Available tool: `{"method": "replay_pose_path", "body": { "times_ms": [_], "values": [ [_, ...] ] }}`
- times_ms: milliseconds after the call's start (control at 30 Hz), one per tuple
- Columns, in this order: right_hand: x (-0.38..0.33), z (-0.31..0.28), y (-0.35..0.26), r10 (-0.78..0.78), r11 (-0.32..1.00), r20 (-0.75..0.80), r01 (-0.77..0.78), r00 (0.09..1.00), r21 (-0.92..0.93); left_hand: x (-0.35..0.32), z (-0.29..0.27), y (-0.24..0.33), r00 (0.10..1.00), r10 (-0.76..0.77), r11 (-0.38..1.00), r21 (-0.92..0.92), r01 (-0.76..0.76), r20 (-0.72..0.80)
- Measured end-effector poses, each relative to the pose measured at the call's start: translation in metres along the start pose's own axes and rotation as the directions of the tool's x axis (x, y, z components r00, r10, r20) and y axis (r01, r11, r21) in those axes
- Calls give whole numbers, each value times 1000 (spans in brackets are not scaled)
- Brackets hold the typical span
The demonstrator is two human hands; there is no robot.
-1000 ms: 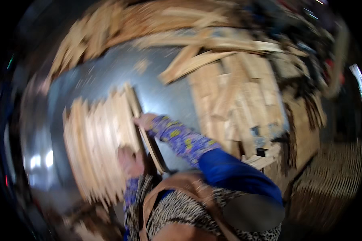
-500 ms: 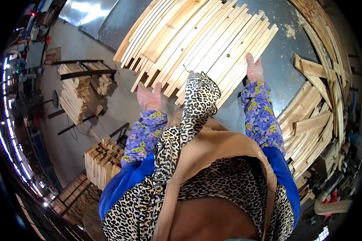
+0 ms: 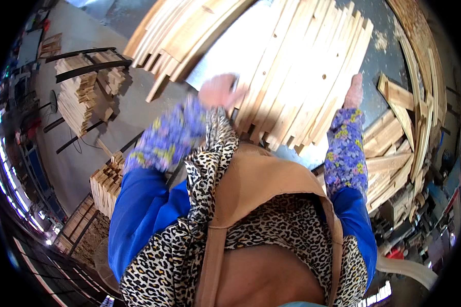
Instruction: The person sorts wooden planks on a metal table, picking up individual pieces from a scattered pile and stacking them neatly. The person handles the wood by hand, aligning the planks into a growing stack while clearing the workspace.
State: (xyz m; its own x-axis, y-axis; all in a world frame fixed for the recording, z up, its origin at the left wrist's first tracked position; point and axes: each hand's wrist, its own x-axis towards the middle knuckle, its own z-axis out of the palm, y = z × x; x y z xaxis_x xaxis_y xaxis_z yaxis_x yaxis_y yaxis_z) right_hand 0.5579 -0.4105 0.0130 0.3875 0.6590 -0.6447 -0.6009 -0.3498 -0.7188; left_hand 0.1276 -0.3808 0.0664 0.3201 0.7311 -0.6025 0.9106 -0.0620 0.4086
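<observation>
A batch of pale wooden strips (image 3: 297, 77) lies side by side on the grey metal tabletop (image 3: 228, 51), their near ends uneven. My left hand (image 3: 221, 91), smeared by motion, is at the batch's near left corner, its thumb apart from the fingers and close to the outermost strip. Along the right side of the batch lies my right hand (image 3: 354, 93), fingers stretched forward beside the edge strip and not wrapped round it. A second group of strips (image 3: 189, 30) sits farther left, with bare metal between the two groups.
Offcuts and long boards (image 3: 394, 133) are heaped to the right of the table. Sawdust (image 3: 380, 42) dots its surface. On the left, a stack of strips (image 3: 77, 102) rests on a dark metal rack, with another wood stack (image 3: 105, 187) nearer me.
The strips have parted into two groups, the right one shifted right with my right hand. My left hand has moved up and right from the strips' near ends to the gap.
</observation>
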Motion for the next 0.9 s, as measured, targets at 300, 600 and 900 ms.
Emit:
{"method": "replay_pose_path", "body": {
  "times_ms": [300, 600, 900],
  "values": [
    [-62, 40, -10, 47, 963, 106, -73, 993, 260, 97, 5, -8, 958, 167, 570, -770, -287, -233],
    [-78, 16, -91, -443, 876, 211, 372, 871, 307, 57, -95, 124, 921, 183, 349, -853, -387, -343],
    [-135, 47, -224, -892, 424, -21, 853, 451, 305, 32, -259, 211, 125, 762, -215, -430, -877, -635]
  ]
}}
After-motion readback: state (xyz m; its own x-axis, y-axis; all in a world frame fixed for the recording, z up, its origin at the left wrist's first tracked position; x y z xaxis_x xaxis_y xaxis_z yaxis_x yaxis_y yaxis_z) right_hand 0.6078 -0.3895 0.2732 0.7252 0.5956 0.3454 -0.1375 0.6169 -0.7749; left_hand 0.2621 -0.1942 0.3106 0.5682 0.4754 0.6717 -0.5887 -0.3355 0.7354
